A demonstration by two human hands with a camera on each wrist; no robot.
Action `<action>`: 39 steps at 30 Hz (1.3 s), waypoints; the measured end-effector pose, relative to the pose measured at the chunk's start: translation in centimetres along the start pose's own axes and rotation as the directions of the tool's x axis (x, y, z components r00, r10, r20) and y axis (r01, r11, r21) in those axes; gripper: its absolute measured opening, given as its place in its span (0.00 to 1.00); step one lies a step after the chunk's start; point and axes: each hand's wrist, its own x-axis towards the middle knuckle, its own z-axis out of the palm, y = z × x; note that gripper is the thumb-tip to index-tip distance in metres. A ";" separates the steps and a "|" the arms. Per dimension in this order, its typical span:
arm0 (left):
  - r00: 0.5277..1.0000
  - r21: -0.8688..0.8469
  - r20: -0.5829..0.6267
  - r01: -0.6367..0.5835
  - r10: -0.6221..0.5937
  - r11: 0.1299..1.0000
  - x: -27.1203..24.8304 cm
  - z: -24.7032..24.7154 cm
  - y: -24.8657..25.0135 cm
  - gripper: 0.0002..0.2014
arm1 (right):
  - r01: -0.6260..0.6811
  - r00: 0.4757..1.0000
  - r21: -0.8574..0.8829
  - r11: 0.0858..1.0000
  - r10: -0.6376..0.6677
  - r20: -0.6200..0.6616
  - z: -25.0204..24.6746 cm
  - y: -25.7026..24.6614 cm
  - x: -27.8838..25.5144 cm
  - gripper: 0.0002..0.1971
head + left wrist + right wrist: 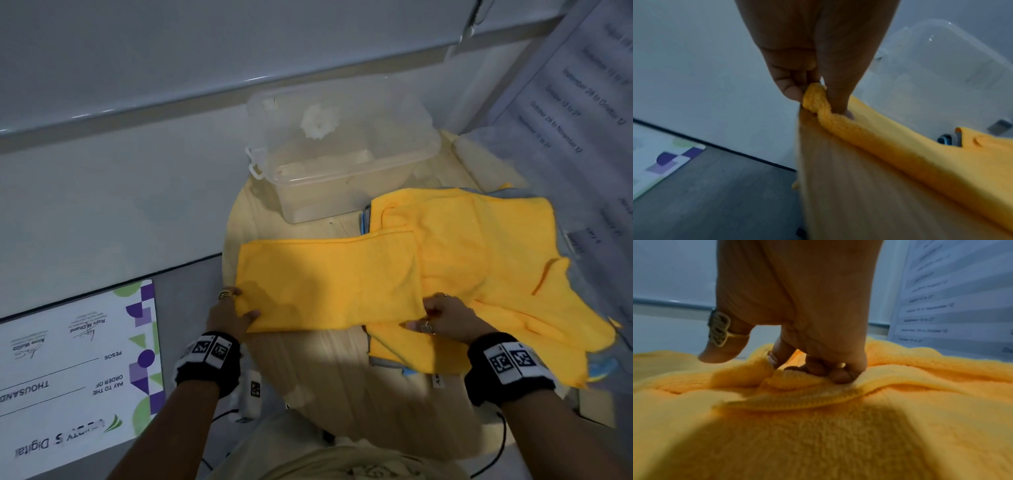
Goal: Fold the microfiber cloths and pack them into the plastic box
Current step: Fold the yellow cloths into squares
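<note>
A round wooden table point(329, 370) fills the middle of the head view, pushed up near a pale wall; on its far side sits the clear plastic box point(342, 150), lid off, with no cloth in it that can be made out; to the right, a heap of yellow cloths point(486, 260) sprawls across the tabletop and over its right edge, with grey and blue cloth edges peeking out beneath; and there in front, a folded yellow cloth point(329, 281) lies flat as a long band, its right end overlapping the heap, its left end at the table's left rim.

Both hands are on that band; the left hand point(233, 315) has the near left corner, and the left wrist view shows it clearly: thumb and fingers point(791, 91) pinched tight together on the rolled yellow hem right at the table's edge; the right hand point(445, 318) is down at the near right corner, fingertips curled and nipping the hem, with the ringed finger point(723, 344) lifted free above the pile.

Down on the grey floor to the left lies a big printed cheque board point(78, 370) with purple and green shapes; on the right stands a panel point(582, 113) listing dates; black wrist bands point(507, 366) carry square markers.
</note>
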 end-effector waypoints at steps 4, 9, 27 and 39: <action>0.998 0.057 0.045 -0.041 0.038 0.998 -0.1 -0.4 -0.1 0.25 | -0.081 0.996 0.017 0.997 0.081 -0.045 0.5 -0.1 0.7 0.22; 0.994 0.107 0.092 -0.061 0.051 0.992 -0.1 -0.8 -0.3 0.22 | 0.243 0.912 0.411 0.878 -0.064 -0.404 0.2 -0.8 -0.8 0.20; 0.993 0.369 0.114 -0.028 -0.015 0.929 2.1 -3.5 1.3 0.38 | -0.042 0.887 0.242 0.969 0.148 -0.438 -2.7 -4.4 2.7 0.21; 0.975 -0.113 -0.183 0.105 -0.125 0.988 4.6 -1.4 2.1 0.13 | 0.069 0.745 0.371 0.926 0.200 -0.636 -2.9 -7.3 7.0 0.09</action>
